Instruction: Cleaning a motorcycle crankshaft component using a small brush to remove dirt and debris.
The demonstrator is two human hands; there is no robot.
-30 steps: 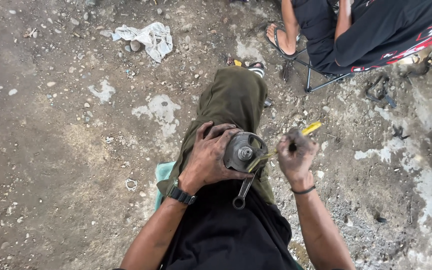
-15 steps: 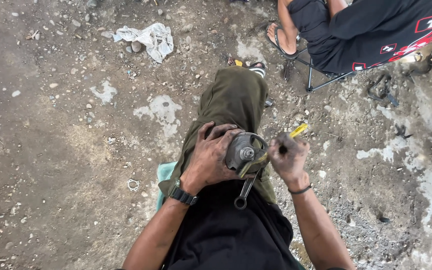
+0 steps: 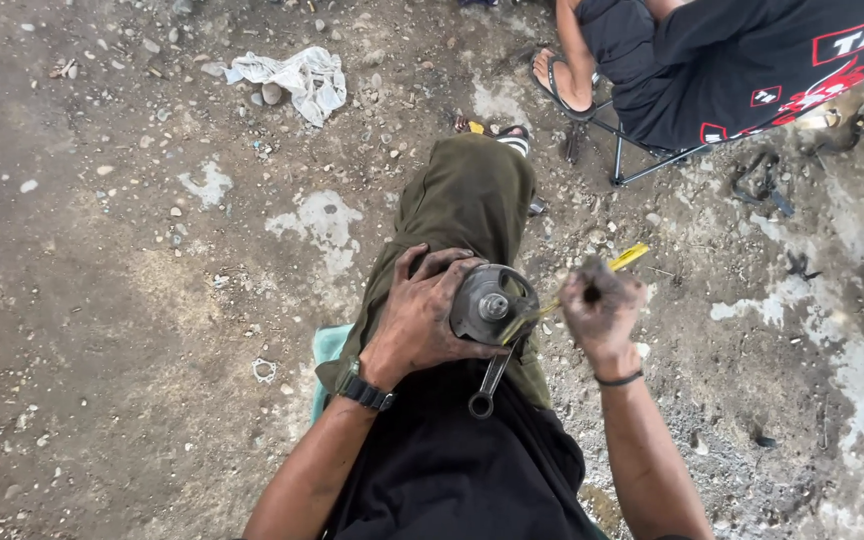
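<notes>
My left hand (image 3: pixel 422 320) is wrapped around a round, greasy metal engine part (image 3: pixel 492 303), a crank-like wheel with a short shaft at its middle, pressing it down on my thigh in the olive trousers (image 3: pixel 462 200). My right hand (image 3: pixel 600 305), just right of that part, is closed in a fist around a yellow-handled tool (image 3: pixel 592 280), whose tip lies against the part's lower right edge; I cannot tell exactly what the tip bears on. From under the part a rod with a ring end (image 3: pixel 485 390) hangs toward my lap.

I judge I am mid-way through prying or scraping at the rim. The next move calls for a firm hold with the left hand and the tip kept from slipping toward my fingers.

Beyond the part lies gravelly ground (image 3: pixel 102 300), with a crumpled white rag (image 3: pixel 292 78) far up left of it. Up right of it another person sits on a folding stool (image 3: pixel 642 165), a sandalled foot (image 3: pixel 560 80) nearby; neither blocks my work.
</notes>
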